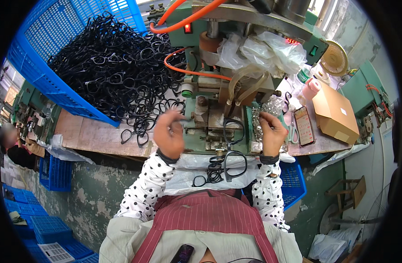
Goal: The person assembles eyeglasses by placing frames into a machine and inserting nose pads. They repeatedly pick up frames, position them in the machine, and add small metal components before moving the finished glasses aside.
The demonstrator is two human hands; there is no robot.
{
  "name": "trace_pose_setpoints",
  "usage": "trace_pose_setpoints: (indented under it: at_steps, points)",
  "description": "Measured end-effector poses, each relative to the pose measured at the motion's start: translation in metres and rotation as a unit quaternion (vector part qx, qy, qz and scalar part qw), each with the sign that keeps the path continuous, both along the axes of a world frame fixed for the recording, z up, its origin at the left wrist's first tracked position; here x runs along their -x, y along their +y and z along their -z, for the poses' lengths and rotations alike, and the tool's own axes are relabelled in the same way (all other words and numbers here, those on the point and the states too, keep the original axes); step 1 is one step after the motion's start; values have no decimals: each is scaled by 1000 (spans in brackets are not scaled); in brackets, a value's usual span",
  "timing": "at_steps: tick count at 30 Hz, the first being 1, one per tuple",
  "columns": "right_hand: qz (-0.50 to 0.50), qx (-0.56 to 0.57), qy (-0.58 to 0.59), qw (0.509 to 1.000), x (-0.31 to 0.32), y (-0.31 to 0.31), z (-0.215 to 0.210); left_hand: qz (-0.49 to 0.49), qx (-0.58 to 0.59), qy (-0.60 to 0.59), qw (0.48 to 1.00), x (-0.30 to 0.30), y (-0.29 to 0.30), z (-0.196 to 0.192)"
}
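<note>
My left hand [170, 133] is raised at the left side of the green press, slightly blurred. Its fingers are half curled, apart from the thumb, with nothing visible between them. Over a tray of small shiny metal parts [257, 124], my right hand [273, 133] has thumb and fingers pinched together; whatever they hold is too small to make out. Between the hands, a black eyeglass frame [228, 147] sits at the press [199, 142], one rim up against it and the other below its front edge. Several black eyeglass frames [215, 168] lie stacked just below.
A large heap of black eyeglass frames [122, 74] spills from a tipped blue crate [73, 100] at the left. Orange hoses [192, 18] loop over the press. Scissors [293, 134], a phone [303, 127] and a cardboard box [335, 114] lie to the right. A blue basket [293, 186] stands below.
</note>
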State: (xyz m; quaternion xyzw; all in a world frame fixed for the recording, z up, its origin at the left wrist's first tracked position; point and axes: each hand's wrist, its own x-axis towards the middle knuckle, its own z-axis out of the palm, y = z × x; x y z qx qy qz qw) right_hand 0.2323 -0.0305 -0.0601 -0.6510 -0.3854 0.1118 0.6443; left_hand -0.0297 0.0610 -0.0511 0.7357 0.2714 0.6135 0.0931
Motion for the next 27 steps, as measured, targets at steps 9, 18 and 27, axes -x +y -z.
trace_pose_setpoints:
  at_steps: [9, 18, 27]
  points:
    - [-127, -26, 95, 987, 57, 4, -45, 269, -174, 154, 935, -50, -29, -33]
    - [-141, -62, 162, 975, 69, 24, -50, 291, -223, 169, 915, -45, -39, -31]
    - [194, 102, -308, 926, -19, 21, 7, 382, -165, 193, 889, -55, -19, -21]
